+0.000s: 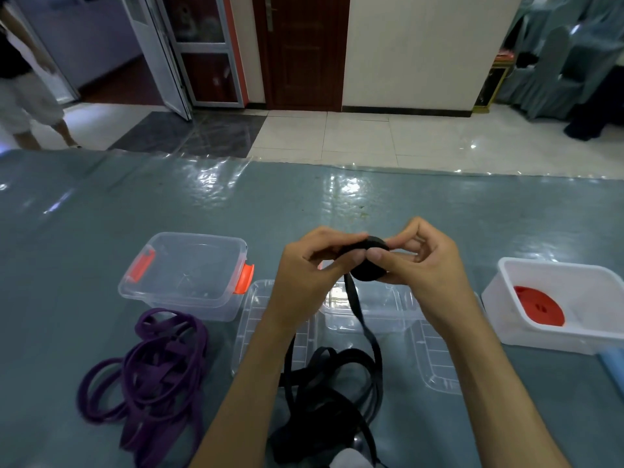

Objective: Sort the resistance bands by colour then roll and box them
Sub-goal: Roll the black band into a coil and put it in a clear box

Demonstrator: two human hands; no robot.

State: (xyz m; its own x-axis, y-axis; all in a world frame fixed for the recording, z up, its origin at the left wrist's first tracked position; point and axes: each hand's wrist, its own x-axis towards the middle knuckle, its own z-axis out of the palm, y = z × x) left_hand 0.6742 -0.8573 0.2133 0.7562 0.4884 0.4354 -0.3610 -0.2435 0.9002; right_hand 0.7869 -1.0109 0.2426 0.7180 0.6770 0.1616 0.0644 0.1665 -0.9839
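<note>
Black band roll [368, 261] pinched btwn both hands, left [312, 268], right [422, 265].

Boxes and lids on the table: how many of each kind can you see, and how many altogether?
Clear box with orange latches: 1
White box, holding a rolled red band: 1
Clear box partly hidden behind the hands: 1
Clear lids lying flat, one on the left and one on the right: 2
Total: 5

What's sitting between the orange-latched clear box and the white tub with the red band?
In the head view, both hands rolling a black band, above a clear box and lids.
</note>
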